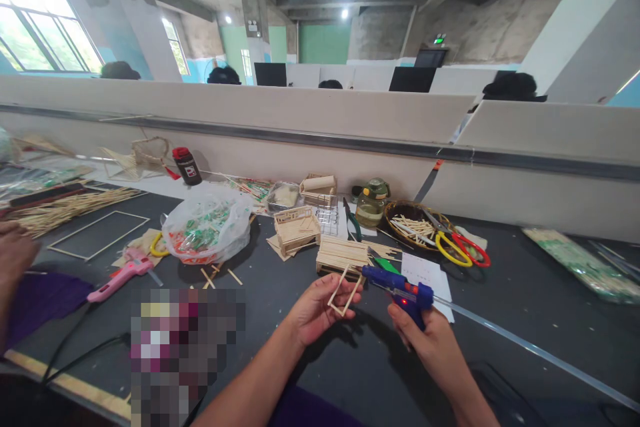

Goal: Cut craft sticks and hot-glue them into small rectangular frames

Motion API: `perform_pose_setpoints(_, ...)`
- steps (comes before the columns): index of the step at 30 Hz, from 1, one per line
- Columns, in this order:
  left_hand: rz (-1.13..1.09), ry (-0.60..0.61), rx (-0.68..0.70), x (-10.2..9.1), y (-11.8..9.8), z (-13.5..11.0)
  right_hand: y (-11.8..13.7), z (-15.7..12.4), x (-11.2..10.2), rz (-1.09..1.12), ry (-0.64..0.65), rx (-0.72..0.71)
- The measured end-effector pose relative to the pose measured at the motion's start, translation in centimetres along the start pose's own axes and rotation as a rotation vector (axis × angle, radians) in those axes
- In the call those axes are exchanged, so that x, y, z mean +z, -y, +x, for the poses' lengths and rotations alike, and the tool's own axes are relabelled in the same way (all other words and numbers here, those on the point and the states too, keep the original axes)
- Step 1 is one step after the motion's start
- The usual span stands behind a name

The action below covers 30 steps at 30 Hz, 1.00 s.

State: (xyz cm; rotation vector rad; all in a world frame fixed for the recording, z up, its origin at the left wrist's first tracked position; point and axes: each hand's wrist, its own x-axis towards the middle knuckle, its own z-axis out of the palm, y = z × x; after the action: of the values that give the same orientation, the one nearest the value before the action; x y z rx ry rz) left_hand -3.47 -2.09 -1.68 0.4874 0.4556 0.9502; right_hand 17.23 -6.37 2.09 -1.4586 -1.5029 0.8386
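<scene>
My left hand (320, 310) is closed around a small frame of thin wooden sticks (341, 310), held up over the dark table. In my right hand (425, 333) is a blue hot glue gun (397, 283) with a red light on its side and a long clear glue stick (530, 340) running out of its back. The nozzle points left, close to the upper end of the frame; whether they touch I cannot tell. Just behind the frame lies a stack of wooden sticks (343, 253). Beside it stands a small wooden stick model (297, 230).
A plastic bag (207, 223), a pink glue gun (123, 273) and a rectangular stick frame (97, 237) lie left. Behind are a jar (373, 203) and a basket (390, 213) with yellow-handled scissors (453, 250). Another person's hand (17, 243) shows at the left edge.
</scene>
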Motion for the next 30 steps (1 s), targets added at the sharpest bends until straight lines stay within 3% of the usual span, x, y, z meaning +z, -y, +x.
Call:
perform_pose_setpoints(3, 0.002, -0.002, 0.0, 0.0, -0.1, 0.0, 0.0, 0.1, -0.2, 0.119, 0.137, 0.064)
perform_pose_setpoints(6, 0.005, -0.015, 0.002, 0.1, -0.2, 0.0, 0.0, 0.1, -0.4, 0.166, 0.176, 0.069)
perform_pose_setpoints(30, 0.025, -0.07, -0.02, 0.1, -0.2, 0.0, -1.0, 0.3, -0.6, 0.231, 0.241, 0.086)
